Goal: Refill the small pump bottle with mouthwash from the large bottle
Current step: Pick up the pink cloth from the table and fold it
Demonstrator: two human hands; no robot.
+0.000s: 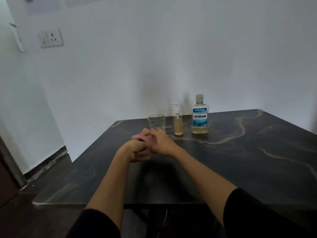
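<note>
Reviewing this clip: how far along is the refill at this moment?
Nothing looks poured yet: the large bottle stands capped and the pump bottle has its pump on, both upright beside the glass. In hand: the left hand and right hand meet over a pink cloth. Left: uncapping, removing the pump, pouring, reclosing.

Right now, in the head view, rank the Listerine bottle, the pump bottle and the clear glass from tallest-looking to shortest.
1. Listerine bottle, tallest.
2. Pump bottle, clearly shorter and much slimmer.
3. Clear glass, shortest, though wider than the pump bottle.
All three stand about equally far away, so the order seems reliable.
</note>
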